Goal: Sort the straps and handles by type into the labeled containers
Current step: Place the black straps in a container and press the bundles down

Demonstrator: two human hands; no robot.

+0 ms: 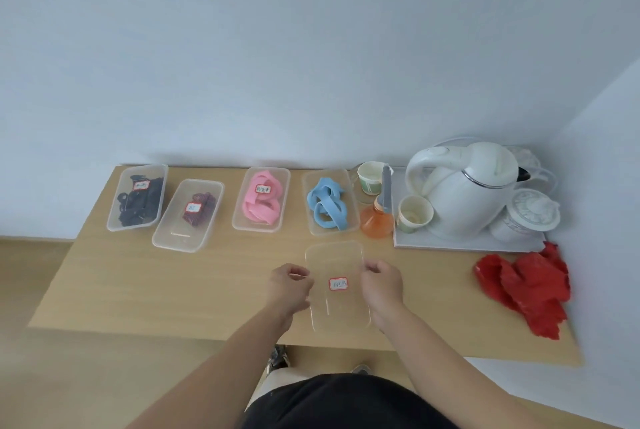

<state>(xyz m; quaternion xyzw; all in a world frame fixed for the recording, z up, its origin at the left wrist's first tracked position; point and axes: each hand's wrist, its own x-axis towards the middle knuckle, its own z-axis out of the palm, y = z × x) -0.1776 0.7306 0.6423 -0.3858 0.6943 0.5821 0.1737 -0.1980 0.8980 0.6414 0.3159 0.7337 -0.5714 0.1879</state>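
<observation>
Two hands are holding a clear lid [337,312].
The left hand [289,285] and right hand [381,285] are pinching its sides, probably for covering the box [310,186] of blue straps [327,208] sitting at twelve o'clock.

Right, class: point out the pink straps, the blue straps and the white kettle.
pink straps [256,214]: head view, lower pink loop.
blue straps [337,215]: head view, broad right-hand band.
white kettle [464,200]: head view, middle of its body.

Handwriting on the lid label [338,284] and tub labels is too small to read; forearms cut off at bottom edge.
</observation>
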